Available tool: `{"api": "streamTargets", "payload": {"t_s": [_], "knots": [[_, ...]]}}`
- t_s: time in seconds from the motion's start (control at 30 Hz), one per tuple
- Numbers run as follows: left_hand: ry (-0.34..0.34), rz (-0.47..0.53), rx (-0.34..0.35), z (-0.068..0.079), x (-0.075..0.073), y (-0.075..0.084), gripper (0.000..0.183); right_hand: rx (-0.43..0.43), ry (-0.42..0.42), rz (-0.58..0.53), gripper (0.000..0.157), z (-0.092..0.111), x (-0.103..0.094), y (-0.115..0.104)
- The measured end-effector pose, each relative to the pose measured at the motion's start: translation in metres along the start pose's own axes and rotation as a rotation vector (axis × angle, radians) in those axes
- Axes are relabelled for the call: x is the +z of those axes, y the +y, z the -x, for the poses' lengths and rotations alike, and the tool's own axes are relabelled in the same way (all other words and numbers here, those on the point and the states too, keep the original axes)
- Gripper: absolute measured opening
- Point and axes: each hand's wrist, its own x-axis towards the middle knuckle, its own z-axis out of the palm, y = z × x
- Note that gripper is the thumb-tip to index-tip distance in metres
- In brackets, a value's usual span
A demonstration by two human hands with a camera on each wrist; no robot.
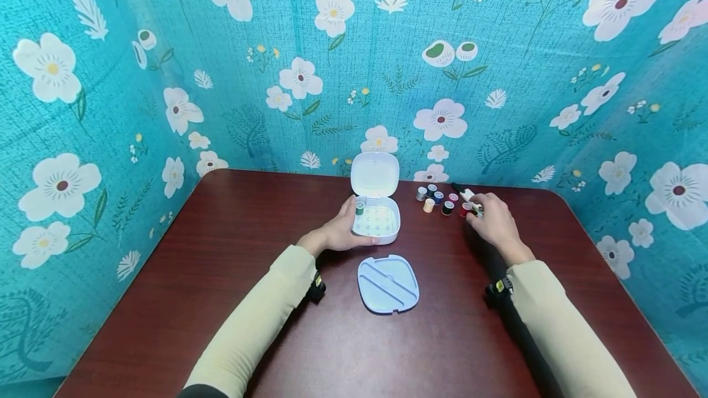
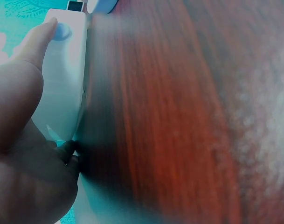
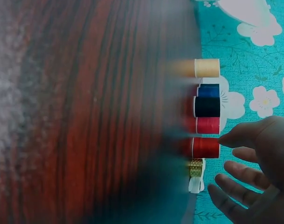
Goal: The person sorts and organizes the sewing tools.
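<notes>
My left hand (image 1: 342, 226) grips a small white thread box (image 1: 386, 239) at its left front corner, thumb along the front wall. The box's hinged lid (image 1: 375, 174) stands raised at the back. Inside are rows of short pegs, and a green thread spool (image 1: 360, 208) sits at the back left. In the left wrist view, the thumb presses the wall of the box (image 2: 67, 84). My right hand (image 1: 495, 217) reaches over a red thread spool (image 3: 206, 148), thumb tip right at its top edge. The other fingers of the right hand are spread and slightly bent.
Left of the red spool stand several more thread spools, including a cream one (image 1: 428, 205) and a black one (image 1: 447, 208). A gold, ring-like item (image 3: 196, 168) lies beside the red spool. A pale blue divided panel (image 1: 389, 284) lies in front of the box. Floral cloth (image 1: 332, 78) hangs behind the table.
</notes>
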Motion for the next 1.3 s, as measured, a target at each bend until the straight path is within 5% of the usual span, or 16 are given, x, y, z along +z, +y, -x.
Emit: {"api": "streamTargets", "payload": {"t_s": [0.57, 1.3], "knots": [[0.000, 0.009, -0.005, 0.000, 0.001, 0.000, 0.130, -0.011, -0.072, -0.043, 0.045, -0.007, 0.008, -0.004], [-0.005, 0.013, -0.010, 0.002, 0.000, 0.004, 0.127, -0.037, -0.064, -0.126, 0.032, -0.004, 0.017, -0.004]]}}
